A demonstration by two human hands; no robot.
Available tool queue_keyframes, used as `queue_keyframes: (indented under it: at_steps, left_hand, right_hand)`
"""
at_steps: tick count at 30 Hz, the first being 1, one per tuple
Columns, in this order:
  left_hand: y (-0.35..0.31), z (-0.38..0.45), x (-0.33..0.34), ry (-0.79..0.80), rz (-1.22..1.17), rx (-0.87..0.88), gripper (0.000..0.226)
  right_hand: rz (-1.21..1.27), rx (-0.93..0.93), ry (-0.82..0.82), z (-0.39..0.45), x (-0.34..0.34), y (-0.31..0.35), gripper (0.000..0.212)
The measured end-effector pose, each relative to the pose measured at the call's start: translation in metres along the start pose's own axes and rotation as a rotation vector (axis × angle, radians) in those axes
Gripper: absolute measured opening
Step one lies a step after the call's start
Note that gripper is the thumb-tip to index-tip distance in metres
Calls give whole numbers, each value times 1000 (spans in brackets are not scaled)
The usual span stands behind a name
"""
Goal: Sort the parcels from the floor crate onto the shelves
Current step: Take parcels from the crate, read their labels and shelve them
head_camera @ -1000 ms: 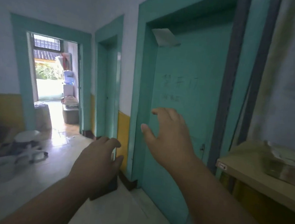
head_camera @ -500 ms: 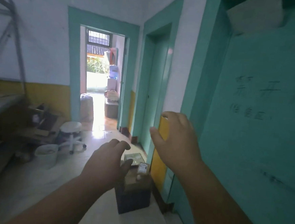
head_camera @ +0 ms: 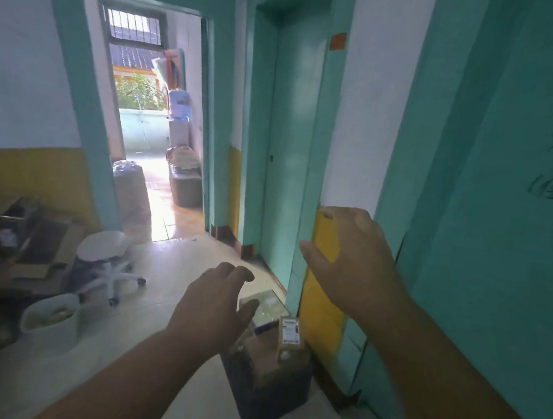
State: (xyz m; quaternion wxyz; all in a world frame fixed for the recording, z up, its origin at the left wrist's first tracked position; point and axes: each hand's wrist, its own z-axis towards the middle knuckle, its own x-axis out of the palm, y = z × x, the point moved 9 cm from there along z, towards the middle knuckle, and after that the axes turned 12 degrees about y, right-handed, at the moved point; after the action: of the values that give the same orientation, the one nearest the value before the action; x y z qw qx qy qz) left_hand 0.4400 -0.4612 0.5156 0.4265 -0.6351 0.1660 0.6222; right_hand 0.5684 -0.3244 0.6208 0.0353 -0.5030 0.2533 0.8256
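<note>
**Me:** Crate [head_camera: 267,387] sits on the floor near my feet, hard against the yellow strip of wall [head_camera: 321,312] by the teal doorframe. Brown parcels [head_camera: 273,354] are piled above its rim, and a small labelled box [head_camera: 289,331] stands on top.

**Helper:** Are you holding anything?

**Me:** No. My left hand [head_camera: 214,307] is loose, fingers relaxed, reaching out above the pile. My right hand [head_camera: 353,265] is raised higher and further right, spread, with nothing in it.

**Helper:** What worries you?

**Me:** That little box looks perched. If I grab a lower parcel first, I'd guess it tips off onto the tiles. The pale parcel [head_camera: 266,304] on the far side lies flat and might slide as well.

**Helper:** Anything around you?

**Me:** A white stool [head_camera: 106,258] and a white bucket [head_camera: 51,320] stand to the left, well apart from the crate. Turning with an armful, I could clip them. I can't see the shelves from here.
</note>
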Motion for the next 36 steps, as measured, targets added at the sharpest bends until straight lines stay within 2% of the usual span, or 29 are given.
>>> queue_keyframes:
  at_steps: [7, 15, 20, 28, 33, 36]
  left_hand:
    - [44, 154, 59, 88, -40, 91, 45]
    - [144, 298, 77, 156, -31, 62, 44]
    - [186, 392, 110, 224, -52, 133, 43]
    - [197, 523, 201, 466, -59, 423, 43]
    - [177, 552, 256, 587, -113, 535, 40]
    - [174, 549, 309, 718, -108, 546, 39]
  right_hand:
    - [-35, 22, -6, 131, 72, -38, 58]
    - [-37, 59, 44, 304, 160, -59, 56]
    - [-85, 132, 37, 377, 212, -80, 56]
    - [-128, 512, -35, 408, 287, -153, 58]
    - [-188, 719, 5, 391, 320, -195, 59]
    - [-159, 811, 40, 368, 354, -228, 57]
